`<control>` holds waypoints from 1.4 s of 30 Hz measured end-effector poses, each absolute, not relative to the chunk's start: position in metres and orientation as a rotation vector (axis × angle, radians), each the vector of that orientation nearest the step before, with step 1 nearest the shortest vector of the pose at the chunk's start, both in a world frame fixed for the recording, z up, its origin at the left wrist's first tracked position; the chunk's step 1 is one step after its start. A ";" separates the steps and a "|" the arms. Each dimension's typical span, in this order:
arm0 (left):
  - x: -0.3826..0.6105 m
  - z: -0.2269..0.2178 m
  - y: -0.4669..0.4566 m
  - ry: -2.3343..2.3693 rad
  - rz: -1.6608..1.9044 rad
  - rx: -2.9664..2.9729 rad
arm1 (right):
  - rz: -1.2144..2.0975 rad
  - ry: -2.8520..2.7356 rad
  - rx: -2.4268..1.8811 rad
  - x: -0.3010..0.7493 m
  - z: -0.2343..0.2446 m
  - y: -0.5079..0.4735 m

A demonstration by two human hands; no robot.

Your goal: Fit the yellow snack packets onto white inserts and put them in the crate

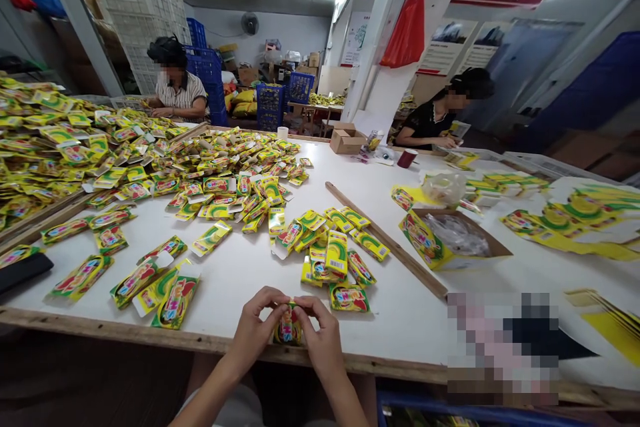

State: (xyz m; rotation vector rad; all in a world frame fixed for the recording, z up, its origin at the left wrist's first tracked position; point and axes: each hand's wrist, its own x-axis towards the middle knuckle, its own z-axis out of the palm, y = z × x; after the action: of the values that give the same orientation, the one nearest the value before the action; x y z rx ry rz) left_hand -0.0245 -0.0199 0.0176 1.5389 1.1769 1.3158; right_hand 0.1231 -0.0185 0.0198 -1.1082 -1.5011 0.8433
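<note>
My left hand (253, 330) and my right hand (323, 337) meet at the near edge of the white table (240, 273). Both pinch the top of one small yellow and green packet (289, 328) held between them, its lower part hanging in front of the table's wooden edge. Just beyond my fingers lies a loose cluster of the same packets (333, 257), and more packets (170, 293) lie flat to the left.
A big heap of packets (70, 140) covers the table's far left. A long wooden strip (385, 240) runs diagonally at the right, beside an open printed carton (450, 240). Two other people sit working at the far side. A small cardboard box (347, 139) stands there.
</note>
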 end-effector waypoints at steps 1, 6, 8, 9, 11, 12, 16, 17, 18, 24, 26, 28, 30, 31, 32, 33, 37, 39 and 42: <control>-0.026 0.016 -0.022 1.173 1.305 1.541 | 0.840 -1.494 -1.114 0.123 0.021 -0.020; -0.034 0.008 -0.026 1.249 1.296 1.396 | 0.624 -1.522 -1.317 0.182 0.051 -0.038; -0.036 0.005 -0.024 1.290 1.286 1.337 | 0.563 -1.593 -1.511 0.233 0.067 -0.052; -0.035 0.004 -0.022 1.303 1.266 1.330 | 0.542 -1.645 -1.607 0.259 0.073 -0.058; -0.031 0.005 -0.020 1.317 1.218 1.358 | 0.470 -1.706 -1.745 0.298 0.080 -0.068; -0.029 0.005 -0.019 1.321 1.198 1.386 | 0.430 -1.705 -1.782 0.308 0.080 -0.070; -0.023 0.005 -0.019 1.336 1.175 1.480 | 0.356 -1.597 -1.718 0.285 0.059 -0.048; -0.024 0.005 -0.020 1.339 1.173 1.486 | 0.361 -1.591 -1.665 0.269 0.052 -0.034; -0.025 0.004 -0.021 1.344 1.172 1.484 | 0.366 -1.594 -1.611 0.251 0.044 -0.019; -0.033 0.004 -0.023 1.353 1.193 1.411 | 0.219 -1.464 -1.623 0.175 0.020 0.064; -0.033 0.003 -0.023 1.366 1.195 1.406 | 0.210 -1.451 -1.660 0.171 0.019 0.072; -0.031 0.002 -0.023 1.377 1.197 1.400 | 0.214 -1.422 -1.646 0.173 0.018 0.065; -0.030 0.001 -0.022 1.373 1.190 1.388 | 0.288 -1.345 -1.556 0.175 0.017 0.045; -0.028 0.001 -0.022 1.361 1.183 1.381 | 0.384 -1.289 -1.487 0.174 0.015 0.032; -0.027 0.001 -0.021 1.339 1.175 1.374 | 0.523 -1.225 -1.410 0.171 0.013 0.019; -0.026 0.002 -0.020 1.307 1.172 1.364 | 0.690 -1.158 -1.333 0.166 0.011 0.006; -0.021 0.007 -0.016 1.140 1.276 1.241 | 1.196 -0.938 -1.154 0.136 0.004 -0.024; -0.021 0.007 -0.016 1.086 1.354 1.140 | 1.271 -0.957 -1.136 0.124 0.002 -0.027; -0.023 0.005 -0.018 1.062 1.393 1.079 | 1.301 -1.049 -1.121 0.114 0.000 -0.022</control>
State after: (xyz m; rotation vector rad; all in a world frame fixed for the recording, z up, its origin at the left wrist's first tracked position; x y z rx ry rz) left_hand -0.0227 -0.0184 0.0046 1.0793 1.0622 1.3925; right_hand 0.1143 -0.0223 0.0001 -1.1206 -1.0486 1.3006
